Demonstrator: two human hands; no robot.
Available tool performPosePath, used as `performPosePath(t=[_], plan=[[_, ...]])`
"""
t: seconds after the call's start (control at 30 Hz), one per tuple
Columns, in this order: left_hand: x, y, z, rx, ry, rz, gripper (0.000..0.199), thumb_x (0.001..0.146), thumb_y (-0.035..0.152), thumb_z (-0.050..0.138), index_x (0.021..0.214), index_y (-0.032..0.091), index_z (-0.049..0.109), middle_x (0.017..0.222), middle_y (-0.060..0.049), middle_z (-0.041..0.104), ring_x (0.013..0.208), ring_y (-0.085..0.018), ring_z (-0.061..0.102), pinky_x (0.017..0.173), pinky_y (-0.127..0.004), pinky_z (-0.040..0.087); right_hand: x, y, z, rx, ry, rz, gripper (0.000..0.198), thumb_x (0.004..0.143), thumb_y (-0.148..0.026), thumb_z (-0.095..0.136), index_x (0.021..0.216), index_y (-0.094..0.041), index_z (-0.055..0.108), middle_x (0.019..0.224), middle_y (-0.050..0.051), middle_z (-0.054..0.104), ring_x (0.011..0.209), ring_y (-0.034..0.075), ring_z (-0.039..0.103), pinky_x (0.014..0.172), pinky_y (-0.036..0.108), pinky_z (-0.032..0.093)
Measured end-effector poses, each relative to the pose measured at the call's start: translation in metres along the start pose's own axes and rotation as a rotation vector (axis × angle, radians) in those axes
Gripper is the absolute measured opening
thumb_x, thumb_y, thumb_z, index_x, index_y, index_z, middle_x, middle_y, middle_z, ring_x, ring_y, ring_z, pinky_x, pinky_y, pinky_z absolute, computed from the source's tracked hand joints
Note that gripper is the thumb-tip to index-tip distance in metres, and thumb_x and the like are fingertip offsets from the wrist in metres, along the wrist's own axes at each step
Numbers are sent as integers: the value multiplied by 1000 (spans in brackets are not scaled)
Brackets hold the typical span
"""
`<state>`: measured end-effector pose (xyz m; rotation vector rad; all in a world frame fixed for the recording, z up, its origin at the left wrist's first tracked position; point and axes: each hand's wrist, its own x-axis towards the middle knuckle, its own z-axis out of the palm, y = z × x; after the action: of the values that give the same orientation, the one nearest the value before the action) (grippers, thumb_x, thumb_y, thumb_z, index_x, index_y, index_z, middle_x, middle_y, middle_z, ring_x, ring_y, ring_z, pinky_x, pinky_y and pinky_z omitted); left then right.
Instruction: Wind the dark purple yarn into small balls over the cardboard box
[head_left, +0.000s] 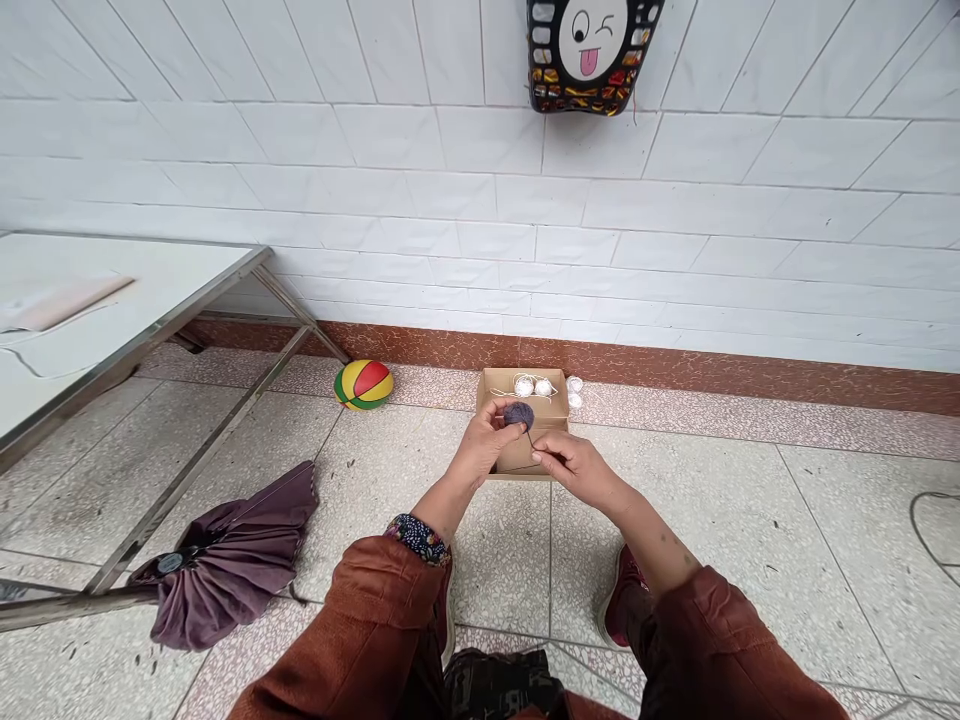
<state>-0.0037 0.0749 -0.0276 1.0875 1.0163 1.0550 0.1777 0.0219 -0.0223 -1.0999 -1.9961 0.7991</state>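
My left hand point(489, 437) is closed around a small dark purple-grey ball of yarn point(518, 415), held above an open cardboard box point(486, 383). A dark strand runs down from the ball to my right hand point(576, 465), which pinches it between thumb and fingertips. In the far part of the box lie two white balls of yarn point(523, 386) with loose white ends. The near part of the box is partly hidden behind my hands. Just outside its right side, more white balls point(574, 391) rest on the floor.
A yellow, red and green ball point(364, 384) sits by the wall at left. Near it a folded purple umbrella point(232, 560) leans by a metal-framed table point(217, 262). A black basket point(585, 95) hangs on the tiled wall. A dark cable point(916, 525) lies at far right.
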Motion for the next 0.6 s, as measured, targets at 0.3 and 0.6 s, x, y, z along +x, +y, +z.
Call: performPosePath(t=[0.3, 0.6], plan=[[-15, -3, 11, 216, -408, 19, 78, 62, 12, 78, 133, 25, 49, 103, -3, 63, 85, -16, 59, 72, -28, 46, 4, 9, -19, 28, 288, 76, 17, 97, -31, 56, 87, -23, 66, 83, 3, 68, 79, 19, 63, 74, 31, 49], [-13, 7, 8, -239, -274, 16, 41, 69, 22, 82, 107, 21, 67, 106, -5, 65, 101, -18, 59, 92, -32, 44, 2, 19, -1, -21, 157, 171, 18, 97, -28, 48, 86, -21, 61, 78, 2, 64, 73, 18, 60, 68, 28, 45]])
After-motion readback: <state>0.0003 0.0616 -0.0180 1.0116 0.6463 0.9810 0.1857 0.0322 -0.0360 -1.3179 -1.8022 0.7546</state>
